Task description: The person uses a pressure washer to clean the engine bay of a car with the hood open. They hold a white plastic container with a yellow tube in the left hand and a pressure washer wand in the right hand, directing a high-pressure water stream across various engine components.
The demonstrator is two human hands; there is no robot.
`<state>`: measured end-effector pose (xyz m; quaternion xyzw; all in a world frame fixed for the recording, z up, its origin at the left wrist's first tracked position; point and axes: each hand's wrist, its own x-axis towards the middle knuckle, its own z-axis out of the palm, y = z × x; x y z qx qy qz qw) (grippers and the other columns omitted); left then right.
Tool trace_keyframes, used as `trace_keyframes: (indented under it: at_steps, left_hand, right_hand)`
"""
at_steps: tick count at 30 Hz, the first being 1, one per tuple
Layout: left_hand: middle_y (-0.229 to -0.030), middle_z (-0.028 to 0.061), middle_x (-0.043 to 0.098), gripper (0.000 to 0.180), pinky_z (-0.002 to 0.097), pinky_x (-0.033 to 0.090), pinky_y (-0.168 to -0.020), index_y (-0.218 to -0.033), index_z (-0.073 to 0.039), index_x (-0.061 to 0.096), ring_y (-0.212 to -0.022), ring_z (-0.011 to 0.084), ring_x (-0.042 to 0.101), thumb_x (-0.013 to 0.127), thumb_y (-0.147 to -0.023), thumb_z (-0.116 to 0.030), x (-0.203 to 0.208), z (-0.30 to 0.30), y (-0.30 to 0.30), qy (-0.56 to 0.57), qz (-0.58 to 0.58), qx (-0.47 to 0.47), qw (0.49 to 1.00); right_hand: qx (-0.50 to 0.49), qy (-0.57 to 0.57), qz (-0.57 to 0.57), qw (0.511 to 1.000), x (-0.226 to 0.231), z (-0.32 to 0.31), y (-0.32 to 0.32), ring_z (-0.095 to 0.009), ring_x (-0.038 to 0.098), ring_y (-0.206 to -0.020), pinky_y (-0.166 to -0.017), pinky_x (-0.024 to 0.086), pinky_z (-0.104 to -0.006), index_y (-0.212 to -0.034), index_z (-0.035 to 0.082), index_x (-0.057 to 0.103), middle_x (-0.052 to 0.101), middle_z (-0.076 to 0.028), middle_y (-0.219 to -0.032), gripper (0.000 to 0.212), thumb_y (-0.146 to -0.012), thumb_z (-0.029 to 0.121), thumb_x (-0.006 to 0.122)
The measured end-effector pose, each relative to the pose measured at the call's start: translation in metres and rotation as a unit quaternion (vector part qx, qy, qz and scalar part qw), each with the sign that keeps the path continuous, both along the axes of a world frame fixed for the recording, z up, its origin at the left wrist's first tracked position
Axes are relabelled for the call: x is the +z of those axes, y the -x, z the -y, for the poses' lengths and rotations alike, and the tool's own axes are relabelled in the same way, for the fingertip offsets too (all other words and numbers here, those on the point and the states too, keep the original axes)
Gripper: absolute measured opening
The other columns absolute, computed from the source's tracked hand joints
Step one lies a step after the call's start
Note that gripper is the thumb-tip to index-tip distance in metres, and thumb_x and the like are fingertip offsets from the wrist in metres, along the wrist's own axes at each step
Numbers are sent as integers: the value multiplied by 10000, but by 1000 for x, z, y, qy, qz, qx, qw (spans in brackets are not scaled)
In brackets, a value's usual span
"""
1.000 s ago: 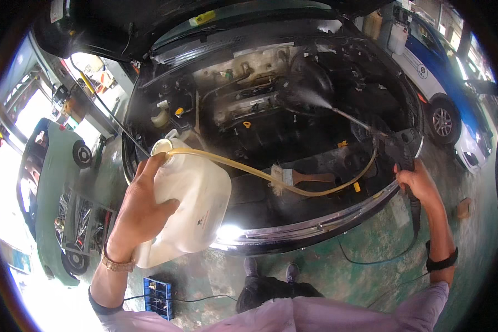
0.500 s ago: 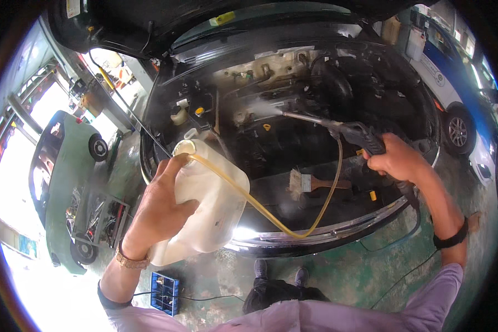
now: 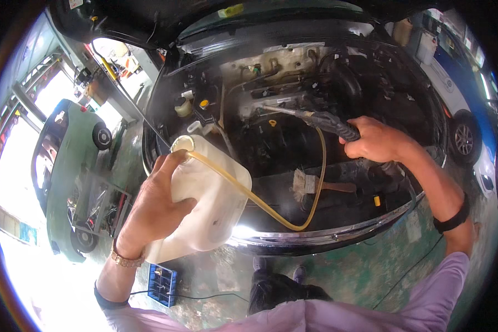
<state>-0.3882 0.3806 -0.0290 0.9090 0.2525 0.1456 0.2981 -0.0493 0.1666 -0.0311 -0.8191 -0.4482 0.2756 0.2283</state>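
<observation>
My left hand [image 3: 163, 207] is closed around the neck and side of a translucent white plastic jug [image 3: 213, 193], tilted at the car's front edge. From the jug's mouth a yellowish hose [image 3: 271, 214] loops down and up to a black spray gun [image 3: 326, 123]. My right hand [image 3: 373, 138] grips the gun's handle, over the open engine bay [image 3: 276, 149]. The gun's thin metal nozzle points left, close to the engine, with faint mist around it. A wide paint brush [image 3: 310, 184] with a wooden handle lies on the front panel below the hose.
The raised hood [image 3: 127, 22] hangs over the far side, its prop rod at the left. A blue crate [image 3: 162, 285] stands on the floor lower left. A pale green car [image 3: 72, 182] is at the left, a blue and white vehicle [image 3: 462, 110] at the right. Cables cross the floor.
My right hand has moved the spray gun left and slightly up, nearer the engine. The thick spray at its tip has thinned to faint mist. The left hand still holds the jug.
</observation>
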Motion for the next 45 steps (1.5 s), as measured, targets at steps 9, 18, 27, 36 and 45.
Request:
trace_keyframes:
  at_steps: [9, 18, 27, 36, 45]
  left_hand:
    - [-1258, 194, 545, 671, 437, 470, -989, -1361, -53, 476, -1157, 420, 574, 712, -735, -7, 12, 6, -2, -25, -45, 11, 999]
    - [-1263, 199, 503, 646, 481, 491, -939, -1346, -112, 477, -1118, 460, 571, 691, -745, -12, 24, 1, -4, -14, -63, -15, 998]
    - [-1298, 187, 534, 697, 445, 480, -971, -1368, -42, 476, -1190, 432, 566, 740, -727, 30, 25, 4, -6, -26, -81, 2, 996]
    - [-1247, 198, 521, 660, 478, 482, -932, -1344, -70, 476, -1118, 467, 567, 680, -722, 10, 23, 2, -7, -43, -70, 0, 997]
    - [-1190, 195, 531, 653, 466, 490, -909, -1327, -42, 479, -1077, 457, 587, 691, -711, 14, 18, -4, -11, 2, -48, 6, 999]
  right_hand:
    - [10, 30, 53, 998, 5, -21, 8, -280, 580, -668, -682, 477, -408, -838, -34, 623, 622, -186, -711, 253, -750, 201, 659]
    - [-28, 27, 12, 999, 4, -76, -37, -139, 539, -614, -594, 428, -342, -762, 31, 564, 553, -26, -663, 145, -742, 145, 650]
    - [-65, 51, 174, 981, 10, -106, -61, -176, 539, -552, -548, 418, -368, -639, -42, 526, 556, -98, -610, 236, -715, 158, 625]
    - [-33, 15, 20, 999, 14, -60, -100, -138, 531, -554, -564, 446, -323, -648, 32, 535, 541, -15, -612, 139, -699, 126, 623]
    - [-111, 28, 69, 991, 18, -26, -107, -150, 463, -525, -515, 387, -364, -633, 12, 480, 471, -49, -576, 213, -721, 130, 634]
